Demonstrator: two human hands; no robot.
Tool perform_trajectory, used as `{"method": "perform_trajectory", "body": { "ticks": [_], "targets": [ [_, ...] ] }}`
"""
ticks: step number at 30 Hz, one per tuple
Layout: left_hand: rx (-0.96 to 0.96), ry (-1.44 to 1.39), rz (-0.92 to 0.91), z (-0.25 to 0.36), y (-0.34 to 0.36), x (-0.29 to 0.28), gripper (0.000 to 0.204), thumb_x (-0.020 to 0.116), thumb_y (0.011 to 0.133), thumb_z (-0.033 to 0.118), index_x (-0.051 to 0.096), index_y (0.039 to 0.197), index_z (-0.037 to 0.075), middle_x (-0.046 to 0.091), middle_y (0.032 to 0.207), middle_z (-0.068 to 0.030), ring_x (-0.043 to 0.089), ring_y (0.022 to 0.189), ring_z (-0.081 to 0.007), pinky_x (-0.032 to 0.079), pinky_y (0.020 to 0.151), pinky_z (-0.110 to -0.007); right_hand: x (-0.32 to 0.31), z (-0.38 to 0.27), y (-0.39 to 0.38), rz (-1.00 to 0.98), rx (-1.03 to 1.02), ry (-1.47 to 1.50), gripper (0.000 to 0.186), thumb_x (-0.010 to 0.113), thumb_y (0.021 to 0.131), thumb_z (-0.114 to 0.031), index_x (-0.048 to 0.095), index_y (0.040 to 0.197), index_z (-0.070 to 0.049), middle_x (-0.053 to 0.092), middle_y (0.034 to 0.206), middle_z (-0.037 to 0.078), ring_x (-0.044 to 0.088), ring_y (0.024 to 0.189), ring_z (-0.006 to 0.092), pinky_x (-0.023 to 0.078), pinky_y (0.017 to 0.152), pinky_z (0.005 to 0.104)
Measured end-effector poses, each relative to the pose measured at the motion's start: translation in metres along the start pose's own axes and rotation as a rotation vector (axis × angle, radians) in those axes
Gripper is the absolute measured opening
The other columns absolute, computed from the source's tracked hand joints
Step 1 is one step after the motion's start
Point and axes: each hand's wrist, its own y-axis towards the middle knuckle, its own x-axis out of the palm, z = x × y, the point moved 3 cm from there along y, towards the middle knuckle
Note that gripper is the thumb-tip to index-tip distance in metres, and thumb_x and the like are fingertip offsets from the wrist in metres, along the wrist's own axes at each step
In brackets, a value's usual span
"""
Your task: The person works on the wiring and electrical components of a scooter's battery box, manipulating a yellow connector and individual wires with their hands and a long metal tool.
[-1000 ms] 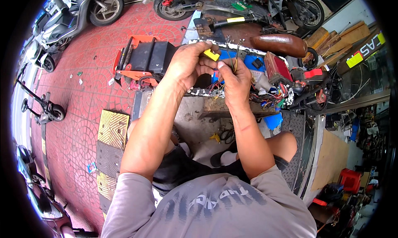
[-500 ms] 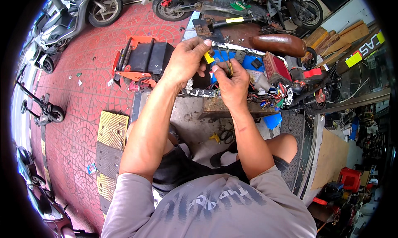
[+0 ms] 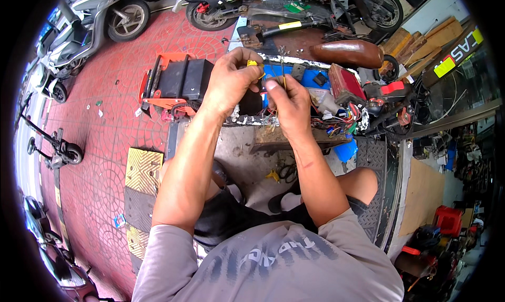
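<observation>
Left grip (image 3: 235, 77): pinched nearly closed on yellow piece (image 3: 254, 63) | Right grip (image 3: 293, 103): closed, thumb-to-finger, on thin wires (image 3: 284, 81)

Daylight brightens the red patterned paving (image 3: 92, 160) here, where a silver motor scooter (image 3: 87, 31) stands parked; over by a pale panel (image 3: 428, 15), wooden planks (image 3: 439, 36) lie heaped.

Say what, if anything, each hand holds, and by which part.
Left hand: a yellow piece, its gripped part hidden. Right hand: thin wires, pinched; exact spot unclear.

A black kick scooter (image 3: 59, 142) stands on red paving (image 3: 102, 170).
</observation>
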Motion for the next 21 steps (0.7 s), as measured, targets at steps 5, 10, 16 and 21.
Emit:
{"method": "perform_trajectory", "body": {
  "ticks": [5, 10, 16, 21],
  "targets": [
    [0.060, 0.015, 0.042, -0.003, 0.000, 0.011, 0.026, 0.061, 0.099, 0.004, 0.061, 0.125, -0.003, 0.066, 0.101, -0.0075, 0.061, 0.071, -0.0113, 0.054, 0.064, -0.027, -0.006, 0.000, 0.005, -0.100, 0.307, 0.388, 0.030, 0.062, 0.102, -0.032, 0.075, 0.105, -0.005, 0.075, 0.079, 0.004, 0.070, 0.064, 0.0118, 0.040, 0.052, 0.0211],
    [0.044, -0.031, 0.033, -0.005, 0.001, 0.016, 0.030, 0.057, 0.103, 0.005, 0.056, 0.133, -0.003, 0.064, 0.105, -0.0098, 0.062, 0.067, -0.0125, 0.054, 0.059, -0.027, -0.004, -0.003, 0.007, -0.065, 0.308, 0.393, 0.024, 0.069, 0.102, -0.032, 0.074, 0.103, -0.008, 0.076, 0.082, 0.004, 0.070, 0.062, 0.0114, 0.040, 0.051, 0.0193],
    [0.018, -0.090, 0.017, -0.004, 0.002, 0.015, 0.033, 0.054, 0.105, 0.009, 0.056, 0.136, -0.003, 0.066, 0.116, -0.0118, 0.070, 0.087, -0.0168, 0.059, 0.068, -0.030, -0.002, 0.002, 0.005, -0.043, 0.102, 0.310, 0.022, 0.074, 0.100, -0.028, 0.068, 0.094, -0.007, 0.071, 0.081, 0.001, 0.068, 0.062, 0.0087, 0.039, 0.048, 0.0187],
    [-0.015, -0.334, 0.033, -0.008, 0.004, 0.014, 0.036, 0.058, 0.104, 0.011, 0.061, 0.137, -0.004, 0.068, 0.123, -0.0140, 0.069, 0.101, -0.0172, 0.059, 0.086, -0.031, -0.001, -0.006, 0.009, -0.014, 0.117, 0.260, 0.019, 0.072, 0.099, -0.019, 0.065, 0.087, -0.005, 0.065, 0.076, -0.001, 0.053, 0.059, 0.0034, 0.040, 0.052, 0.0199]
  ]
}}
